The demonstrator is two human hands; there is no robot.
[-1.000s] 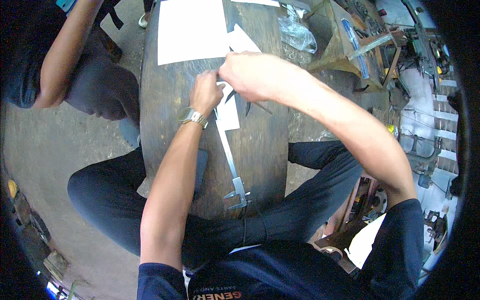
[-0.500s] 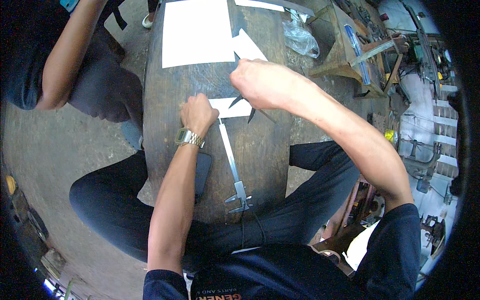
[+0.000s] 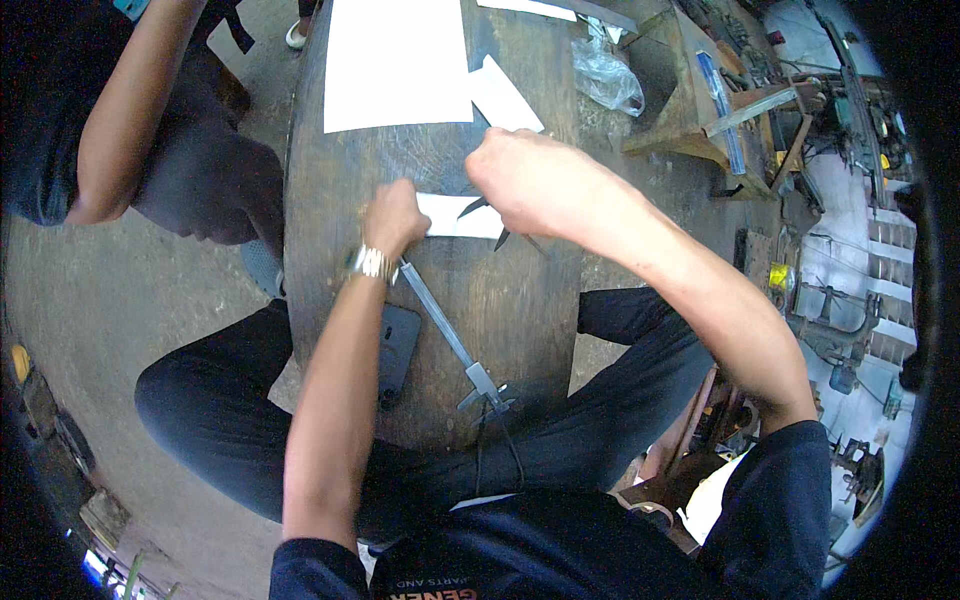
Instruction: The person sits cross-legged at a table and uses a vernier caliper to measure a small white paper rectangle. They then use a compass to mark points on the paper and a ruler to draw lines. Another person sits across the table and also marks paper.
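Note:
My left hand (image 3: 396, 216), blurred a little and with a watch at its wrist, is closed at the left end of a small white paper piece (image 3: 450, 216) on the wooden table. My right hand (image 3: 512, 178) is closed round a dark tool with pointed metal blades (image 3: 474, 207); its grip hides most of it, so its exact kind is unclear. The blades stick out over the paper's right part. A vernier caliper (image 3: 440, 320) lies slanting towards me, its beam end close to my left wrist and its jaws near the table's front edge.
A large white sheet (image 3: 395, 65) and a smaller white paper (image 3: 505, 95) lie farther back on the table (image 3: 520, 310). A dark phone (image 3: 398, 350) is beside my left forearm. Clear plastic (image 3: 607, 78) lies at the right edge. Another person's arm (image 3: 135, 110) is at left.
The far end of the vernier caliper has swung left, towards my left wrist. My left hand has shifted slightly, and the phone shows more. My right hand stays nearly in place.

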